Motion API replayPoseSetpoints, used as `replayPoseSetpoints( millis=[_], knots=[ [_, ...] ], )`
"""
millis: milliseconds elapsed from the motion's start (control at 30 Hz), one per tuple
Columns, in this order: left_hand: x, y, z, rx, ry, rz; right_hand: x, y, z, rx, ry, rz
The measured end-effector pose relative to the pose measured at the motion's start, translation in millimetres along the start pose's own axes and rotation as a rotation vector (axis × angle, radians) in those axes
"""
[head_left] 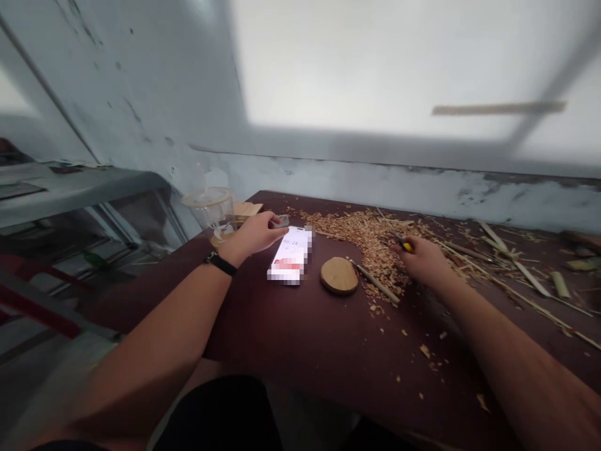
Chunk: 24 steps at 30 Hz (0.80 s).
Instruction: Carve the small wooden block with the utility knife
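Note:
My left hand (264, 231), with a dark band on its wrist, is closed on a small grey object (282, 221) at the top of a lit phone (290, 254). The phone lies on the dark red table (282, 326), its screen partly pixelated. My right hand (419, 258) grips a yellow and black tool (406, 247) above the wood shavings (370, 235). Between my hands lies a round wooden disc (339, 275). A wooden-handled tool (375, 283) rests just right of the disc.
A clear plastic container (213, 210) and flat wood pieces (246, 210) stand at the table's back left corner. Long strips (516, 263) and a short bamboo piece (560, 284) lie on the right. Behind is a wall (328, 172); another table (94, 185) is at far left.

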State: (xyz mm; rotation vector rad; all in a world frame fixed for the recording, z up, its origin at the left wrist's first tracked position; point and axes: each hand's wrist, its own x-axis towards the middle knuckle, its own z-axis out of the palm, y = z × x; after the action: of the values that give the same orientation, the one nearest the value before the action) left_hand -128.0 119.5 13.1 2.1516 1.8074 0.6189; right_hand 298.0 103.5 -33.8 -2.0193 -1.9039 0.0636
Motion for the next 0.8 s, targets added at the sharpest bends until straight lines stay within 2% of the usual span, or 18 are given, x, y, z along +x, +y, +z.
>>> replayPoseSetpoints(
  millis=[100, 233, 333, 433, 567, 800],
  knots=[
    [-12, 24, 8.6, 0.037, 0.074, 0.123, -3, -4, -2, 0.011, -0.005, -0.007],
    [-37, 61, 31.2, 0.086, -0.019, 0.378, -6, -10, -5, 0.033, -0.01, -0.024],
    [-57, 85, 48.4, 0.162, -0.055, 0.488, -7, -13, -5, 0.05, -0.011, -0.036],
    [-70, 101, 61.6, 0.237, -0.048, 0.483, -7, -15, -4, 0.068, -0.005, -0.045],
    [-68, 114, 72.3, 0.272, -0.127, 0.484, -9, -18, -1, 0.091, 0.0, -0.059],
    [-68, 125, 69.2, 0.126, -0.1, 0.359, -12, -20, -1, 0.138, 0.011, -0.086]
  ],
)
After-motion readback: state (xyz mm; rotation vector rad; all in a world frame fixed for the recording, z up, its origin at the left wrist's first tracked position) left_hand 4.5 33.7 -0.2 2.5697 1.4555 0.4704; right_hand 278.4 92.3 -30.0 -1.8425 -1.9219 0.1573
